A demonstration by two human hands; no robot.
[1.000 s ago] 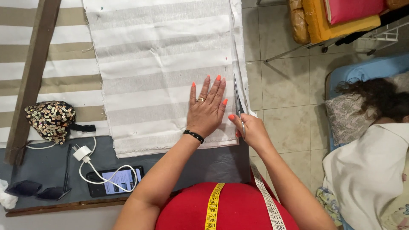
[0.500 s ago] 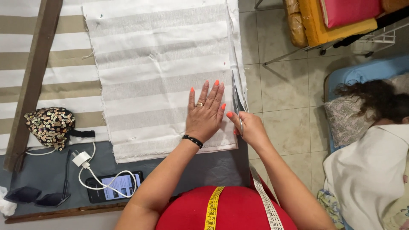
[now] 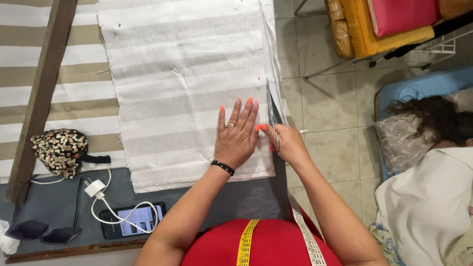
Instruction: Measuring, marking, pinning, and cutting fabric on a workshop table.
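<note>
The striped cloth (image 3: 187, 88) is pressed flat on the worktop (image 3: 246, 197) by the open left hand (image 3: 236, 135). Scissors (image 3: 272, 112) are gripped by the closed right hand (image 3: 288, 143) at the cloth's right edge.

A black rectangular smartphone with its screen lit (image 3: 132, 220) is lying flat in the lower left of the frame, on the dark grey tabletop (image 3: 236, 197). The screen is glowing pale blue and white, with small dark patches too fine to make out. A white charging cable (image 3: 125, 207) is looping across it. No packages, labels or signs are showing anywhere else.
</note>
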